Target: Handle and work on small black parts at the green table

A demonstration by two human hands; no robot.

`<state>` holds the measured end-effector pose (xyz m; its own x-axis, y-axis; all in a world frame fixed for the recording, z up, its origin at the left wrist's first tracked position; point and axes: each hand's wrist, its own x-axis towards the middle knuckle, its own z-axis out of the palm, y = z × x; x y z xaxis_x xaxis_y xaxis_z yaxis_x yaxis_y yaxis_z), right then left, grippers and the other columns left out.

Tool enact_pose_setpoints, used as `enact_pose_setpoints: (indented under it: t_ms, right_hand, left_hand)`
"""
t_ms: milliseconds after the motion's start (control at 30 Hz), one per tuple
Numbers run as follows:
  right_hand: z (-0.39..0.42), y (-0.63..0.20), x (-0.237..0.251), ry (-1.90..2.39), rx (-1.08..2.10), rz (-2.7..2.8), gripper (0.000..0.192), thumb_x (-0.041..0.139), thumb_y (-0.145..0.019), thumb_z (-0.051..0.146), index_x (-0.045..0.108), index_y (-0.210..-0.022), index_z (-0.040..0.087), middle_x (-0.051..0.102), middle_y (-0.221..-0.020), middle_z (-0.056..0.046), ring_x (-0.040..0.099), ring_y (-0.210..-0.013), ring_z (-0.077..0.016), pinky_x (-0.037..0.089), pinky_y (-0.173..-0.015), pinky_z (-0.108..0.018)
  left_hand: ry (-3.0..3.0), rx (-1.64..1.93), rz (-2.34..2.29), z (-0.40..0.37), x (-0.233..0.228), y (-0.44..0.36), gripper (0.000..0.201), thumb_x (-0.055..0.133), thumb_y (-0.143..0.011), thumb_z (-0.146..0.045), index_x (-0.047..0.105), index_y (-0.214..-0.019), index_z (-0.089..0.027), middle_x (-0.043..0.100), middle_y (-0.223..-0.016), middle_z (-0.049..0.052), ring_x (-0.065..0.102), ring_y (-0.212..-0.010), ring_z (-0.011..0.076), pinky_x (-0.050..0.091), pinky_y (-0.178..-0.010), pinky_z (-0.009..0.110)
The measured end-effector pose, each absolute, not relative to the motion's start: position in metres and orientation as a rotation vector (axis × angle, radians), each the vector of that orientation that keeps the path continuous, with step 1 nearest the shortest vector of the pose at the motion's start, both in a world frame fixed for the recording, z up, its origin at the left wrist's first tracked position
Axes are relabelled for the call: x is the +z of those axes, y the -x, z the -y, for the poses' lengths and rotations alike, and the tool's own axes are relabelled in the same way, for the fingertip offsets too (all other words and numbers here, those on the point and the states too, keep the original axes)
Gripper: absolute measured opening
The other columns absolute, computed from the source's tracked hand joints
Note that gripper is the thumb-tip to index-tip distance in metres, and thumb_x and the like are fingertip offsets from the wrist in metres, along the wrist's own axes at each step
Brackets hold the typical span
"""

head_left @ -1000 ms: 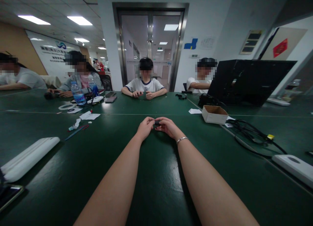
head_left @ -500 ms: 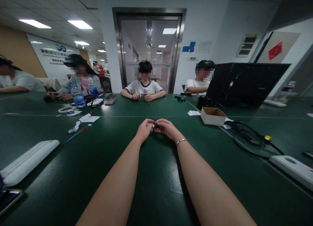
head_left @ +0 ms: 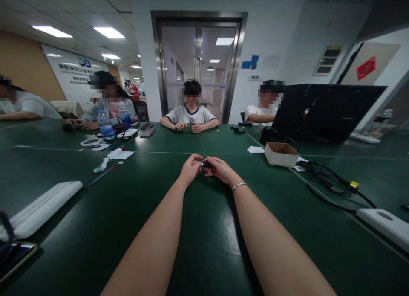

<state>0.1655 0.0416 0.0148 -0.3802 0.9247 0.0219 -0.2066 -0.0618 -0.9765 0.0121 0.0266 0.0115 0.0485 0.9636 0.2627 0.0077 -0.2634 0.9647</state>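
1. Stretching beneath everything is a glossy dark green worktop (head_left: 204, 232), crossed by a thin pale seam roughly parallel to its far edge.
2. Toward that edge, on the right, stands a wide black flat-panel monitor (head_left: 329, 112), its back showing.
3. A long white case with rounded corners (head_left: 46, 208) lies toward the worktop's left edge.
4. Near the monitor's foot, just beside the seam, sits a topless white cardboard box (head_left: 281, 156), brown inside.
5. The left hand (head_left: 191, 169) and right hand (head_left: 222, 169) meet midway across the worktop, on the near side of the seam; each grip is nearly closed, thumb and fingers pinching one shared piece.
6. That piece, a small black object with a silvery end (head_left: 207, 164), is between the fingertips, silvery end toward the left hand, mostly hidden.
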Motion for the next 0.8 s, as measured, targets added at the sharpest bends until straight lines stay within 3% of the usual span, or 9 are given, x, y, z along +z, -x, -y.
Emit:
enact_pose_setpoints:
  t_ms: [100,200,267,400,533,600,700,800]
  right_hand:
    - [-0.0410,-0.1666,0.0164,0.858,1.611,1.316,0.010,0.054,-0.089,0.018,0.063,-0.093,0.015,0.062,-0.068,-0.002,0.056,-0.050,-0.0098,0.058,-0.055,-0.026]
    - [-0.0389,-0.1670,0.0195,0.827,1.648,1.296,0.019,0.054,-0.084,0.008,0.060,-0.100,0.017,0.064,-0.074,-0.001,0.061,-0.056,-0.0109,0.059,-0.062,-0.027]
    - [-0.0382,-0.1656,0.0211,0.828,1.673,1.292,0.016,0.053,-0.088,0.014,0.058,-0.103,0.017,0.065,-0.076,-0.002,0.062,-0.058,-0.0117,0.058,-0.062,-0.026]
    - [-0.0393,-0.1619,0.0219,0.916,1.609,1.375,0.016,0.048,-0.093,0.022,0.059,-0.101,0.014,0.058,-0.061,0.000,0.053,-0.045,-0.0103,0.051,-0.042,-0.020]
    - [-0.0384,-0.1620,0.0222,0.884,1.611,1.407,0.031,0.056,-0.084,0.008,0.055,-0.113,0.018,0.061,-0.068,0.001,0.058,-0.053,-0.0101,0.054,-0.050,-0.019]
    - [-0.0374,-0.1616,0.0225,0.875,1.637,1.414,0.028,0.056,-0.087,0.014,0.054,-0.114,0.018,0.063,-0.071,0.000,0.059,-0.054,-0.0105,0.054,-0.049,-0.019]
    - [-0.0372,-0.1598,0.0222,0.930,1.562,1.414,0.018,0.053,-0.090,0.022,0.056,-0.107,0.017,0.057,-0.061,0.002,0.051,-0.043,-0.0092,0.048,-0.039,-0.018]
    - [-0.0381,-0.1593,0.0215,0.925,1.522,1.402,0.030,0.057,-0.083,0.011,0.055,-0.112,0.020,0.057,-0.063,0.004,0.052,-0.046,-0.0091,0.052,-0.043,-0.019]
  left_hand:
    - [-1.443,1.363,-1.045,-0.0269,0.0115,-0.0124,0.017,0.051,-0.073,-0.018,0.056,-0.089,-0.016,0.048,-0.051,-0.005,0.044,-0.048,0.0094,0.033,-0.049,0.020]
    - [-1.442,1.380,-1.033,-0.0267,0.0111,-0.0122,0.018,0.051,-0.074,-0.017,0.057,-0.090,-0.016,0.047,-0.050,-0.005,0.043,-0.047,0.0088,0.032,-0.048,0.020]
    - [-1.423,1.386,-1.028,-0.0269,0.0104,-0.0121,0.018,0.051,-0.074,-0.017,0.057,-0.091,-0.015,0.047,-0.050,-0.005,0.043,-0.046,0.0087,0.032,-0.048,0.019]
    - [-1.397,1.396,-1.031,-0.0293,0.0078,-0.0121,0.019,0.053,-0.072,-0.017,0.057,-0.090,-0.015,0.049,-0.050,-0.005,0.045,-0.047,0.0087,0.032,-0.047,0.019]
    - [-1.404,1.403,-1.030,-0.0309,0.0064,-0.0117,0.019,0.053,-0.073,-0.018,0.058,-0.092,-0.015,0.048,-0.050,-0.006,0.044,-0.047,0.0085,0.033,-0.048,0.019]
    - [-1.395,1.403,-1.043,-0.0309,0.0069,-0.0112,0.019,0.053,-0.073,-0.018,0.058,-0.091,-0.015,0.049,-0.051,-0.005,0.045,-0.047,0.0087,0.033,-0.048,0.019]
    - [-1.393,1.392,-1.053,-0.0314,0.0076,-0.0107,0.019,0.053,-0.072,-0.017,0.059,-0.090,-0.015,0.049,-0.052,-0.005,0.046,-0.048,0.0091,0.034,-0.048,0.019]
    - [-1.395,1.391,-1.044,-0.0323,0.0074,-0.0108,0.019,0.052,-0.072,-0.016,0.059,-0.090,-0.015,0.049,-0.051,-0.005,0.046,-0.048,0.0093,0.034,-0.048,0.019]
